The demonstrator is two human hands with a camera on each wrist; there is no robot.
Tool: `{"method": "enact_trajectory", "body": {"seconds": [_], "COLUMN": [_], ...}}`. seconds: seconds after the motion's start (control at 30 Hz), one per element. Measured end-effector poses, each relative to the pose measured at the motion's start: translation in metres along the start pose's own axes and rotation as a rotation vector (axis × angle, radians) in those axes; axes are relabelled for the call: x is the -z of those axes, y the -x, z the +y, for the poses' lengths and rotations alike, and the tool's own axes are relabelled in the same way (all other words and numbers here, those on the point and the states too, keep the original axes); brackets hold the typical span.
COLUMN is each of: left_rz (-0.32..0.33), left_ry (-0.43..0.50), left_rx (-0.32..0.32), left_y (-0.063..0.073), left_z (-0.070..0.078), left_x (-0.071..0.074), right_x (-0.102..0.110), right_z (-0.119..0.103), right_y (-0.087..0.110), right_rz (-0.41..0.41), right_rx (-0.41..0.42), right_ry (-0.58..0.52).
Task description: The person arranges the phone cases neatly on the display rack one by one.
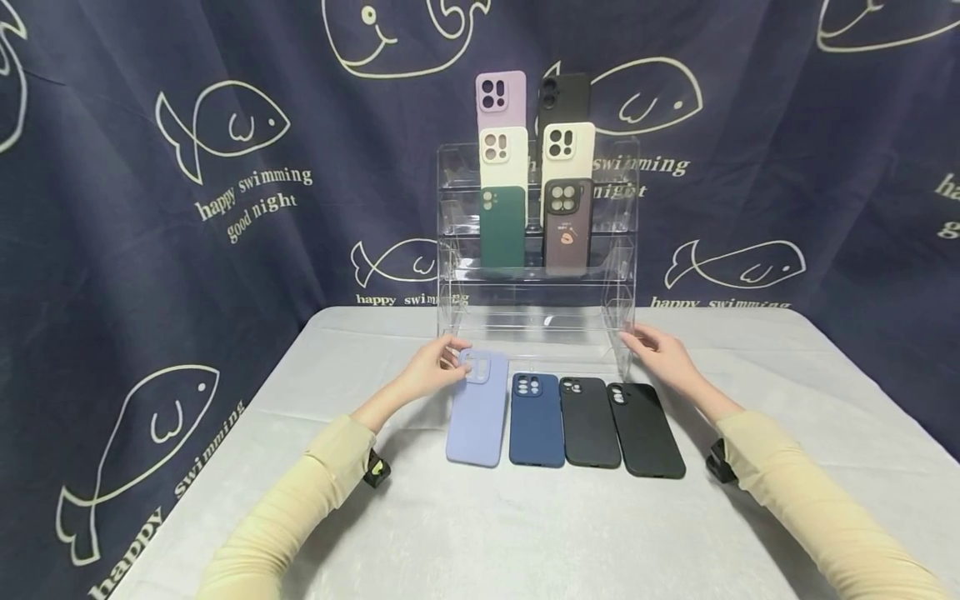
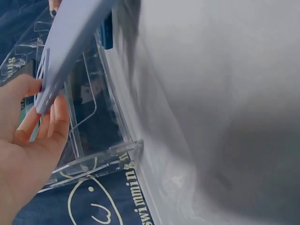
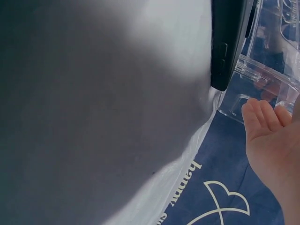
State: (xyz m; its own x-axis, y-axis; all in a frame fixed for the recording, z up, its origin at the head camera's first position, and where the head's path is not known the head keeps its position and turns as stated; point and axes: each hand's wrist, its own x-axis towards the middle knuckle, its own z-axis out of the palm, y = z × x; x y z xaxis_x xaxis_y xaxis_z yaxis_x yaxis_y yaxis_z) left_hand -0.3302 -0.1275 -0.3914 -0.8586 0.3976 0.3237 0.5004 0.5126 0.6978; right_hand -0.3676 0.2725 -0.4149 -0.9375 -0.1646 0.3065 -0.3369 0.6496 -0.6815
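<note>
My left hand [image 1: 431,368] pinches the upper left corner of a lavender phone case [image 1: 478,421], thumb on the front and fingers behind. In the left wrist view the lavender case [image 2: 77,35] is tilted up off the white cloth. My right hand [image 1: 666,360] is at the lower right side of a clear tiered display rack [image 1: 536,323]. Its fingers [image 3: 263,117] look fairly straight in the right wrist view, by the rack's side panel. A navy case [image 1: 536,425], a dark grey case [image 1: 591,425] and a black case [image 1: 647,433] lie in a row between the hands.
The rack's upper tiers hold a purple case [image 1: 512,108], a black case [image 1: 573,96], two white cases [image 1: 504,171], a green case [image 1: 502,229] and a dark translucent case [image 1: 567,242]. Behind the white table [image 1: 525,533] hangs a navy curtain [image 1: 225,275] with fish drawings.
</note>
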Motion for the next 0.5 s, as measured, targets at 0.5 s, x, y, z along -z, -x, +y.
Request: {"method": "enact_trajectory", "body": {"seconds": [0.5], "left_rz": [0.173], "left_ry": [0.036], "left_rx": [-0.002], "left_y": [-0.008], "left_z": [0.012], "left_x": [0.006], "right_x": [0.000], "right_z": [0.001], "right_y": [0.000], "right_rz": [0.000], "right_rx": [0.003], "right_ry": [0.001]}}
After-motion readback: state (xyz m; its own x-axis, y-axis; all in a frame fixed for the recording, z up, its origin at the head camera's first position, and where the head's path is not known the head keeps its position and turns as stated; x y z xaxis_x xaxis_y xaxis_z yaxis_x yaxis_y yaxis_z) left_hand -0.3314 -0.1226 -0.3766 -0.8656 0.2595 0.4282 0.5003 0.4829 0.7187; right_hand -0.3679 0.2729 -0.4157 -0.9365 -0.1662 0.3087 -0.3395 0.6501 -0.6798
